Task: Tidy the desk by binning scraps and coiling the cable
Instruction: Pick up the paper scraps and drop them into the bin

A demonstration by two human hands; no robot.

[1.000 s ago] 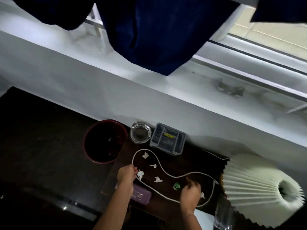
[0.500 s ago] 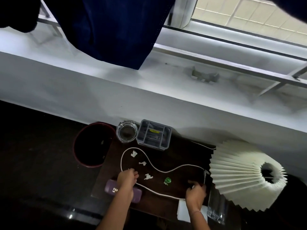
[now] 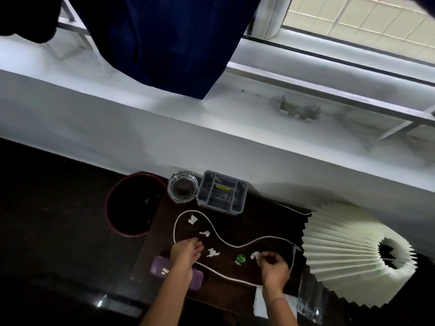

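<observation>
A white cable lies in a long loop on the dark brown desk. Inside the loop are white paper scraps and a green scrap. My left hand rests on the loop's left side with its fingers curled over a white scrap that it hides. My right hand pinches another white scrap just right of the green one. A dark bin with a red rim stands off the desk's left edge.
A glass ashtray and a grey organiser box stand at the back by the wall. A purple case lies under my left forearm. A pleated white lampshade fills the right side, with a clear wrapper and a white sheet near it.
My left hand closed over the scrap that lay by its fingers. My right hand took the white scrap near the cable's right bend and carried it left, towards the green one.
</observation>
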